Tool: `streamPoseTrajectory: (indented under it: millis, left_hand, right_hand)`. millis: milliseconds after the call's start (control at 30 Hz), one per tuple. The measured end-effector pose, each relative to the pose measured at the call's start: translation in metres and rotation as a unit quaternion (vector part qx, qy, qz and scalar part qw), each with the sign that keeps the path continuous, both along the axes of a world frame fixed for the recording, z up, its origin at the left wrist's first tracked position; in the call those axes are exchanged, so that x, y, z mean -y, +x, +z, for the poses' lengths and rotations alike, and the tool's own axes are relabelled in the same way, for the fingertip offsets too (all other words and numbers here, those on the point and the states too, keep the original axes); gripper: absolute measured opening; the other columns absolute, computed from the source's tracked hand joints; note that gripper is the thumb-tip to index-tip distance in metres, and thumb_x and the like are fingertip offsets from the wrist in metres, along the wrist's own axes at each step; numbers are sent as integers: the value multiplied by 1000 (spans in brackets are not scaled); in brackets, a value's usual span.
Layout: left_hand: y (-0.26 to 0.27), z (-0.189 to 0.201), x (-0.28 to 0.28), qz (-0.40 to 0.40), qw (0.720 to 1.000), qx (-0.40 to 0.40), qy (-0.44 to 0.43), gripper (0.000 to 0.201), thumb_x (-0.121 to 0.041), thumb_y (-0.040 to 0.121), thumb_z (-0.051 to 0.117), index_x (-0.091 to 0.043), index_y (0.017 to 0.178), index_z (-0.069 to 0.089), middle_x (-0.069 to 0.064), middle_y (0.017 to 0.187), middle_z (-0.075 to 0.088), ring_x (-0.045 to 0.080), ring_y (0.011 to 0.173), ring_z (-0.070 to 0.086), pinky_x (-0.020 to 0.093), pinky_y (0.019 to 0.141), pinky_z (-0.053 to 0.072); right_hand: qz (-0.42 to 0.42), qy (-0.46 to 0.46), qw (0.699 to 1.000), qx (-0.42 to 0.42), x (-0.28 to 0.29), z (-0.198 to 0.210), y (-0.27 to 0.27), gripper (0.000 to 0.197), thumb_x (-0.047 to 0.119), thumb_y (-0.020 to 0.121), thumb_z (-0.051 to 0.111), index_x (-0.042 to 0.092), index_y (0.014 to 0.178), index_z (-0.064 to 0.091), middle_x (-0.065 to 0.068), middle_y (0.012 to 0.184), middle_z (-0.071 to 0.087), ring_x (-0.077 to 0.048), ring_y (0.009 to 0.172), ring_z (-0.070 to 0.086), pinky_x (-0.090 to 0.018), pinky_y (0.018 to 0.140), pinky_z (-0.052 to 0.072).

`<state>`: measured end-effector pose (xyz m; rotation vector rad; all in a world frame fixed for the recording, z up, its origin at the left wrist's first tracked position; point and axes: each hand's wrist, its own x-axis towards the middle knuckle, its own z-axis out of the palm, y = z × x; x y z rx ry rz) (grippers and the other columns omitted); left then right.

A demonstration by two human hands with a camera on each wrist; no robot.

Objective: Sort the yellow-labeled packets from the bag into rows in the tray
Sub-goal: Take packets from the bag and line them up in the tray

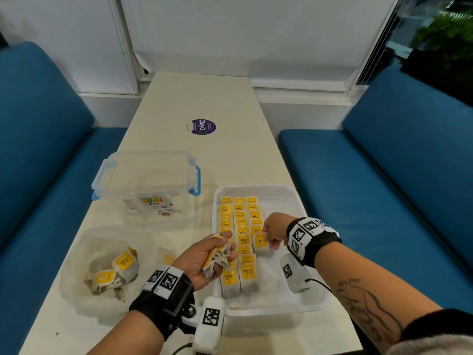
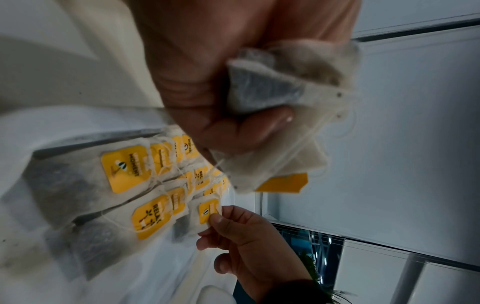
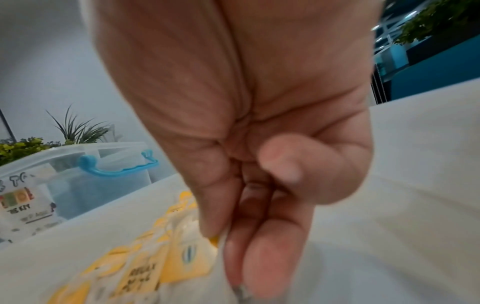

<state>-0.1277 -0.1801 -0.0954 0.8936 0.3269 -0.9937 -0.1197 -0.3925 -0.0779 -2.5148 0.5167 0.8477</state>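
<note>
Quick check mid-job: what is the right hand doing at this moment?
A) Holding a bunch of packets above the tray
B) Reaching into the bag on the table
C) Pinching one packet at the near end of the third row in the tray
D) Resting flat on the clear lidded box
C: the right hand pinches a single packet in the tray; the bunch is in the left hand.

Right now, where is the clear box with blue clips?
In the head view the clear box sits on the table's left side, behind the bag and left of the tray.

Light: you get even, soft indoor light; faint shadows on the surface (image 1: 230, 155).
Blur: your 2 wrist views smear up close.
Edges: your head view bows outward.
</note>
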Motion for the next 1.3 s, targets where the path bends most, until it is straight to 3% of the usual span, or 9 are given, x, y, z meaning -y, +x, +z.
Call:
streamPoseTrajectory:
  millis: [200, 300, 467, 567, 633, 733, 867, 1100, 1300]
  left_hand:
    - [0, 0, -1, 9, 1000, -1, 5, 18, -8, 93, 48, -9, 108, 58, 11, 70, 66, 19, 49, 65, 14, 32, 43]
    - [0, 1, 0, 14, 1000, -1, 8, 17, -7, 93, 47, -8, 105, 59, 11, 69, 66, 19, 47, 65, 14, 32, 42]
    - [1, 1, 2, 9, 1000, -6, 15, 15, -13, 92, 49, -10, 102, 60, 9, 70, 65, 18, 49, 65, 12, 31, 39]
    - [3, 2, 5, 9, 1000, -12, 24, 16, -21, 92, 50, -12, 96, 62, 8, 70, 66, 17, 49, 65, 12, 29, 38]
    - [5, 1, 7, 13, 1000, -20, 20, 20, -26, 93, 50, -11, 95, 62, 9, 68, 67, 18, 48, 65, 14, 29, 38]
    - [8, -2, 11, 17, 1000, -22, 14, 26, -33, 94, 48, -10, 96, 60, 9, 68, 69, 18, 49, 66, 14, 28, 39]
    - [9, -5, 14, 12, 1000, -13, 3, 35, -43, 92, 45, -11, 92, 60, 7, 69, 69, 19, 53, 67, 14, 29, 39]
    - [1, -5, 18, -26, 996, 56, 58, 59, -59, 90, 33, -8, 94, 62, 7, 67, 67, 17, 55, 66, 13, 33, 36]
    - [-1, -10, 17, -54, 991, 104, 71, 67, -69, 73, 37, -10, 85, 65, 7, 69, 66, 19, 60, 63, 15, 39, 34]
  right_hand:
    - [11, -34, 995, -96, -3, -16, 18, 23, 20, 97, 48, 12, 75, 50, 1, 61, 62, -3, 31, 53, -20, 58, 40]
    - [37, -56, 995, -75, -1, -22, 20, 23, 20, 94, 54, 12, 73, 53, -8, 93, 70, -12, 55, 57, -22, 59, 44]
    - [28, -103, 994, -20, 0, -26, 18, 25, 23, 86, 65, 11, 67, 53, -4, 74, 63, -19, 68, 60, -29, 76, 55]
    - [20, -91, 994, 52, -1, -10, 16, 20, 27, 84, 68, 10, 87, 57, -9, 95, 66, -20, 80, 56, -33, 86, 53]
    - [7, -38, 993, 109, -3, 5, 12, 19, 24, 84, 69, 13, 81, 54, -5, 92, 62, -18, 78, 55, -31, 82, 53]
    - [5, 94, 980, 175, -14, 29, 0, 21, 19, 80, 73, 19, 71, 53, 4, 74, 57, -10, 59, 54, -19, 56, 45]
    - [48, 195, 960, 197, -34, 47, -12, 21, 11, 78, 74, 21, 73, 56, 6, 62, 51, -8, 53, 50, -19, 55, 43]
    - [124, 148, 951, 240, -56, 44, -20, 30, 18, 69, 80, 24, 89, 59, 7, 92, 53, -2, 63, 45, -14, 57, 37]
    - [93, 142, 954, 246, -62, 36, -24, 17, 20, 78, 72, 11, 89, 63, 6, 76, 53, -6, 56, 53, -16, 54, 42]
